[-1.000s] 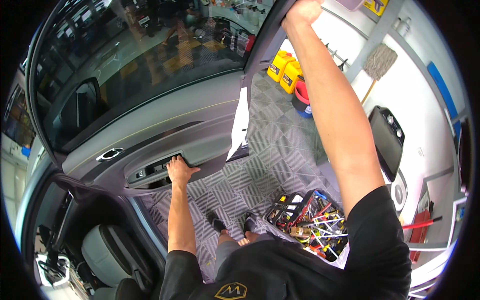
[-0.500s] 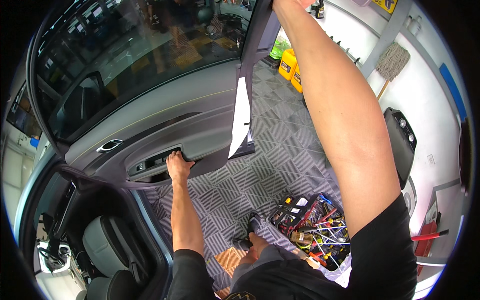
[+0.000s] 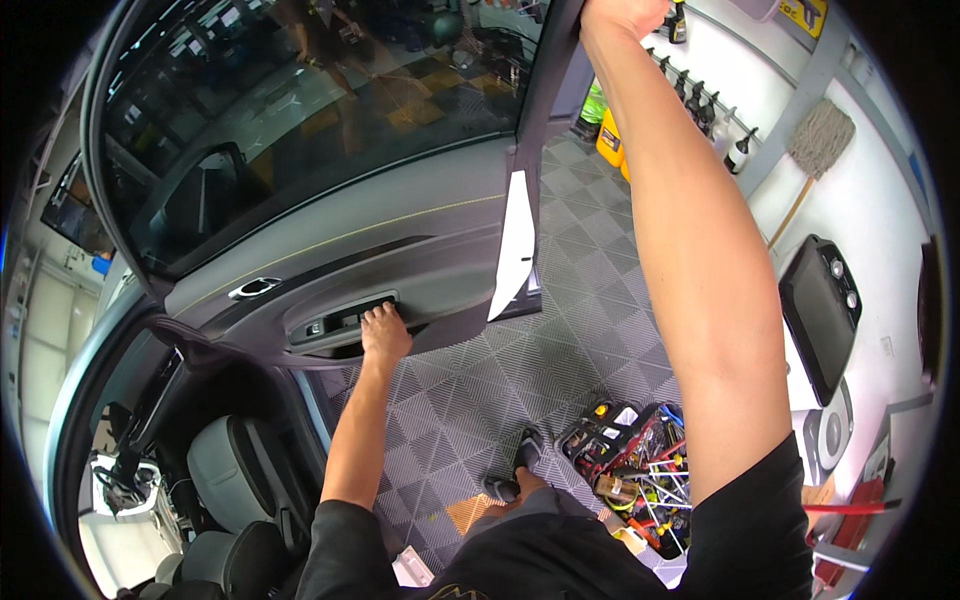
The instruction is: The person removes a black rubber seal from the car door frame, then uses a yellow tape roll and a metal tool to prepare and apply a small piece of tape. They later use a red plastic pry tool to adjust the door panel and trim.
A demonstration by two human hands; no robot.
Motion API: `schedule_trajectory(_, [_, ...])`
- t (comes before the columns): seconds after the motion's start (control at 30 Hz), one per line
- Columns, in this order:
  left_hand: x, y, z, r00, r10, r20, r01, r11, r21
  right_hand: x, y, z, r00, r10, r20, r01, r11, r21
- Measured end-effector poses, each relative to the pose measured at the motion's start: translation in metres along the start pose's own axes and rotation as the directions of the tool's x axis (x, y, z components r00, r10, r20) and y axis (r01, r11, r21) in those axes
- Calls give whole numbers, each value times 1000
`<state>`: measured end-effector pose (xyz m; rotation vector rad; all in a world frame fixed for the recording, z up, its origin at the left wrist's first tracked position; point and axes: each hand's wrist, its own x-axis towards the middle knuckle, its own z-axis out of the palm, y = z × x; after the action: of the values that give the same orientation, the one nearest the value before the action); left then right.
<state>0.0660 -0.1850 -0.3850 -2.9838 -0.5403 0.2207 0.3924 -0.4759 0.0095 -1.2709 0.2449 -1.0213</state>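
Observation:
A car door (image 3: 340, 235) stands swung out in front of me, with a dark inner panel and yellow stitching. My left hand (image 3: 387, 335) has its fingers curled into the door's pull handle (image 3: 345, 318), by the window switches. Along the top edge of the view, my raised right hand (image 3: 625, 15) is at the upper right corner of the window frame (image 3: 562, 60). Its fingers are cut off there, so its grip cannot be made out. The window glass (image 3: 330, 110) shows reflections, and a chrome inner latch (image 3: 255, 288) sits left of my left hand.
A crate of mixed tools (image 3: 640, 480) stands on the tiled floor (image 3: 470, 390) right of my feet. The car seat (image 3: 225, 475) lies inside the opening at left. Yellow jugs (image 3: 610, 140), a mop (image 3: 820, 140) and spray bottles (image 3: 740, 152) line the right wall.
My view has shifted, so the door and floor appear farther right. More of my right hand shows at the top. My left hand keeps its place on the door pull.

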Motion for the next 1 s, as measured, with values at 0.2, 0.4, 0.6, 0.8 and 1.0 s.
schedule_trajectory(0.2, [2, 147, -221, 589, 194, -785, -578, 779, -241, 23, 19, -9, 994, -72, -85, 63, 993, -98])
schedule_trajectory(0.4, [59, 203, -270, 728, 322, -605, -439, 897, -51, 10, 2, -8, 1000, -17, 6, 17, 999, -35])
schedule_trajectory(0.6, [68, 217, -258, 685, 325, -652, -386, 921, 53, 14, -3, -14, 1000, 9, 4, -8, 998, -58])
schedule_trajectory(0.8, [79, 200, -249, 636, 323, -701, -500, 864, -55, 3, -16, -20, 997, 61, 43, -61, 998, -11])
schedule_trajectory(1.0, [89, 187, -243, 588, 338, -735, -553, 831, -60, -8, -23, -27, 977, 153, 150, -145, 988, -58])
